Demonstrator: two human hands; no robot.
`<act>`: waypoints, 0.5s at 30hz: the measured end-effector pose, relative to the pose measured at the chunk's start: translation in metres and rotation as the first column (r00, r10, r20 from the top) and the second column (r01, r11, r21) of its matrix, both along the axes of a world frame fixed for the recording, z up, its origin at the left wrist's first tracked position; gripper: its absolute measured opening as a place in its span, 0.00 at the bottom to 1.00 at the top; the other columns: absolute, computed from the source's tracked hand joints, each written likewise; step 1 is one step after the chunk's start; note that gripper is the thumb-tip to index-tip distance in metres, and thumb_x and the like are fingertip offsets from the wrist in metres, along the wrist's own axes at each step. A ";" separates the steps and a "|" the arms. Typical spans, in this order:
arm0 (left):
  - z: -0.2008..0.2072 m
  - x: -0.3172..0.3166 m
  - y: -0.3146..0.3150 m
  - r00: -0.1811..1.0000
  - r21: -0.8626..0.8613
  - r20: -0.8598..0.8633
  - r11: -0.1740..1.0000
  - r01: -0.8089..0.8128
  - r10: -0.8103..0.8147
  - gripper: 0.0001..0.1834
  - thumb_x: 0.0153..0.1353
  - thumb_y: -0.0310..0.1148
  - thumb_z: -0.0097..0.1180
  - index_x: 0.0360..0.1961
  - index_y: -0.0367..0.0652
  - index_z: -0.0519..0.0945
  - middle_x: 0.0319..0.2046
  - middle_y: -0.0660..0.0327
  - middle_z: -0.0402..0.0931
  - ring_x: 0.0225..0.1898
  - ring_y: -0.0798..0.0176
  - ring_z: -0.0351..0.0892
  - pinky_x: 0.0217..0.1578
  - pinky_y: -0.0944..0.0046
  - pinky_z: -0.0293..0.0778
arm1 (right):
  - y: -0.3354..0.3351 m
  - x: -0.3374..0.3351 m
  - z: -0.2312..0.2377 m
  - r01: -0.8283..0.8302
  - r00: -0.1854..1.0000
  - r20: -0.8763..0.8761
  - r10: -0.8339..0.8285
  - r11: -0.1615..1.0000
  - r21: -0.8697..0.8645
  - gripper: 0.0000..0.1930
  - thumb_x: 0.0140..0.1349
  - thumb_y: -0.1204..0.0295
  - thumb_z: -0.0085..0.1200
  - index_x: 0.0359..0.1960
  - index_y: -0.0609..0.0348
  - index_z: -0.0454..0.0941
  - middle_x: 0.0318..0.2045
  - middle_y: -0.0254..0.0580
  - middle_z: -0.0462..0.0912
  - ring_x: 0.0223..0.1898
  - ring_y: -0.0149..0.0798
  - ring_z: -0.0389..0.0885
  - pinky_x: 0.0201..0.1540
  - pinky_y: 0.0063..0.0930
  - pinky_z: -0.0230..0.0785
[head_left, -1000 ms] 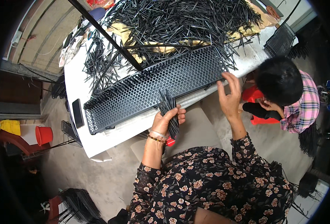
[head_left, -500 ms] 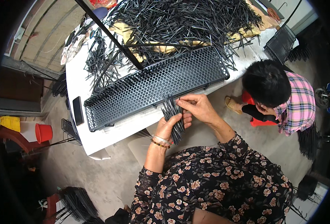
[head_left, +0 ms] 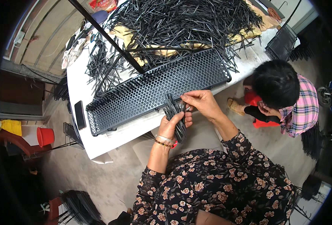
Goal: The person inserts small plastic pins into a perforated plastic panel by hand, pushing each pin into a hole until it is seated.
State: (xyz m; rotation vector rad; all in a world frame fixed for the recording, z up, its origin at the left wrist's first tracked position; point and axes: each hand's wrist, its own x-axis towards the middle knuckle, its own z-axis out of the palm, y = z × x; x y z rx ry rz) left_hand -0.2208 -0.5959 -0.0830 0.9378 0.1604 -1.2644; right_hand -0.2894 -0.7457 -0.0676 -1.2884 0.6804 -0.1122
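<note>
My left hand [head_left: 172, 125] is wrapped around a bundle of thin black sticks [head_left: 176, 112], which stands up and tilts slightly left. My right hand [head_left: 202, 104] pinches at the upper right of that bundle; thumb and index finger meet on what looks like one of the sticks. Just beyond both hands lies a long black perforated tray [head_left: 147, 95], slanting up to the right on the white table. Short dark pegs or sticks stand in rows along its far left edge. Whether the pinched stick is free of the bundle, I cannot tell.
A big heap of loose black sticks [head_left: 188, 22] covers the table's far side. A slanting black rod [head_left: 102, 33] crosses above the tray. A phone [head_left: 79, 114] lies at the left. Another person [head_left: 303, 101] sits at the right. A red bucket [head_left: 45, 136] stands far left.
My right hand has shifted slightly, still pinching by the bundle's top, while the left keeps its hold. The person at the right has moved a little to the right.
</note>
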 end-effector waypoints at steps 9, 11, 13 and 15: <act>-0.004 0.002 -0.006 0.995 0.092 -0.017 0.992 -0.092 0.093 0.13 0.59 0.29 0.51 0.43 0.31 0.74 0.35 0.50 0.79 0.33 0.59 0.81 0.34 0.62 0.81 | -0.016 0.008 0.006 0.081 0.984 0.165 -0.063 0.991 -0.106 0.10 0.60 0.71 0.54 0.38 0.67 0.79 0.28 0.37 0.81 0.25 0.22 0.75 0.28 0.15 0.69; -0.002 0.003 -0.006 0.991 0.111 -0.030 0.986 -0.125 0.129 0.13 0.59 0.29 0.51 0.42 0.31 0.74 0.36 0.49 0.78 0.35 0.58 0.81 0.35 0.61 0.81 | -0.025 0.015 0.018 0.158 0.969 0.216 -0.117 0.971 -0.181 0.10 0.60 0.71 0.54 0.38 0.67 0.79 0.28 0.37 0.81 0.25 0.23 0.75 0.28 0.15 0.70; 0.006 0.005 -0.008 0.991 0.087 -0.035 0.988 -0.124 0.128 0.14 0.60 0.30 0.51 0.43 0.31 0.73 0.37 0.49 0.78 0.36 0.57 0.81 0.36 0.61 0.81 | -0.035 0.023 0.031 0.264 0.940 0.291 -0.180 0.922 -0.284 0.10 0.61 0.72 0.53 0.39 0.66 0.79 0.27 0.37 0.81 0.26 0.23 0.76 0.28 0.15 0.69; 0.006 0.007 -0.009 0.991 0.063 -0.041 0.990 -0.126 0.128 0.14 0.60 0.31 0.51 0.43 0.31 0.72 0.37 0.48 0.78 0.37 0.57 0.81 0.36 0.60 0.81 | -0.043 0.032 0.040 0.219 0.947 0.291 -0.132 0.931 -0.291 0.10 0.61 0.72 0.53 0.39 0.66 0.79 0.27 0.36 0.81 0.26 0.23 0.76 0.28 0.15 0.69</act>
